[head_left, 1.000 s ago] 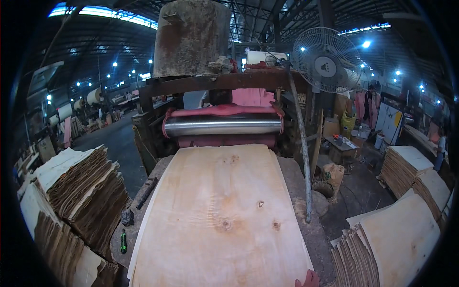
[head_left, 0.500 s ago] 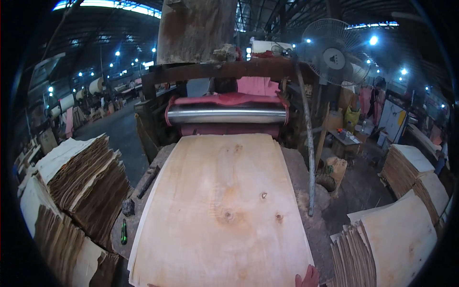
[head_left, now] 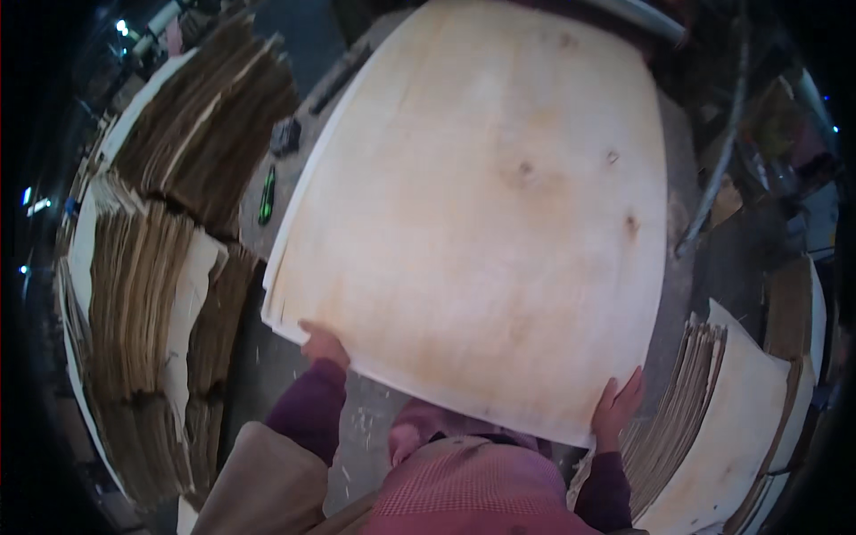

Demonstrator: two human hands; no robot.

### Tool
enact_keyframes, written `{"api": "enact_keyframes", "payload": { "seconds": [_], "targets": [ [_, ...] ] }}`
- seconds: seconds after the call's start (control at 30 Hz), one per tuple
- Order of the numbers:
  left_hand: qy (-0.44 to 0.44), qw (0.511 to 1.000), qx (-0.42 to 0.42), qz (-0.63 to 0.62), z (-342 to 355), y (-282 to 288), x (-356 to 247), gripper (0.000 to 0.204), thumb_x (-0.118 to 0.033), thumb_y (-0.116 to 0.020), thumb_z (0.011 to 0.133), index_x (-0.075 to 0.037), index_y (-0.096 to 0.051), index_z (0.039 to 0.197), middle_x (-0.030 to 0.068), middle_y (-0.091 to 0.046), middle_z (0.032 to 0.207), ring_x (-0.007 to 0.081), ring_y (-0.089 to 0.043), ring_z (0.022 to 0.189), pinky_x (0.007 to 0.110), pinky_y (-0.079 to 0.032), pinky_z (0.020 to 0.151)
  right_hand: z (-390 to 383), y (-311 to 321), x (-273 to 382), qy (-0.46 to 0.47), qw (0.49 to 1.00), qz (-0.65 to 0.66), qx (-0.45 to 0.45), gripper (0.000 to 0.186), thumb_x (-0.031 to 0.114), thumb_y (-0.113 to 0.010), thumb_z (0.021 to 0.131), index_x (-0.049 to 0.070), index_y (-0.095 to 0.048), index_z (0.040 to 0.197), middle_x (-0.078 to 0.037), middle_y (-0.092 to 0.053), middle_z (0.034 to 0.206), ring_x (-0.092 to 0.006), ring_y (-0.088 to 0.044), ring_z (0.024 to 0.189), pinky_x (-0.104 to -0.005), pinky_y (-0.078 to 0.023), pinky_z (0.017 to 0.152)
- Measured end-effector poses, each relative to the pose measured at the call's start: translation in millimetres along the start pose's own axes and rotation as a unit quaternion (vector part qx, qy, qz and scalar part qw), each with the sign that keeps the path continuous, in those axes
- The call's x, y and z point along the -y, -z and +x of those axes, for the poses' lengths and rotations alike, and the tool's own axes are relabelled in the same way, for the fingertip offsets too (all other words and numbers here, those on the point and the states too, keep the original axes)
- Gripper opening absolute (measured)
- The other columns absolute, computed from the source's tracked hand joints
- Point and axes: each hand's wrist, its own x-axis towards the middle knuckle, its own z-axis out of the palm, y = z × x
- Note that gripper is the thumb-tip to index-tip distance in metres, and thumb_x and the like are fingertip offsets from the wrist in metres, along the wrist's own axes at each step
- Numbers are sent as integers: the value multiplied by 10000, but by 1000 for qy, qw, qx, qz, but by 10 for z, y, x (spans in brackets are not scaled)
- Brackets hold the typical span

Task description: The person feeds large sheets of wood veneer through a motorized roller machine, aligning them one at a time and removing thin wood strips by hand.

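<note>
Wood sheets [head_left: 481, 241], pale w/ a few brown knots, are lying in a thin pile on a rough grey table [head_left: 679, 169], near edge sticking out toward the person. Left hand [head_left: 325, 345] is touching the near-left corner, partly curled over the edge; some fingers are hiding, so can't tell how tight it's holding, tbh. Right hand [head_left: 618, 403] is touching the right edge by the near corner, thumb and fingers spreading partly apart; can't tell if it's actually gripping. FWIW a green knife [head_left: 267, 196] and a dark block [head_left: 285, 136] are sitting left of the pile, well apart from both hands. Big stacks [head_left: 143, 294] are standing on the left, another stack [head_left: 731, 410] is leaning nr the right hand.
</note>
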Motion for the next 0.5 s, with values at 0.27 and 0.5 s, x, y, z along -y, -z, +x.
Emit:
{"api": "enact_keyframes", "payload": {
  "seconds": [0.27,0.5],
  "targets": [
    [60,993,-93,-42,-193,201,-78,956,-760,-340,834,75,-379,1298,273,-532,1247,384,-557,1119,466,-475,926,-109,-92,41,11,1000,4,-4,588,272,-481,952,-35,-296,1417,-287,-324,1390,-422,-342,1275,-482,-303,1053],
    [62,991,-64,-96,-431,189,-212,934,-746,-358,838,62,-423,1304,228,-534,1282,359,-568,1111,434,-467,947,-69,-79,-120,33,998,-13,-50,591,266,-502,933,-41,-310,1400,-278,-341,1370,-414,-367,1241,-490,-306,1037]
  ]
}}
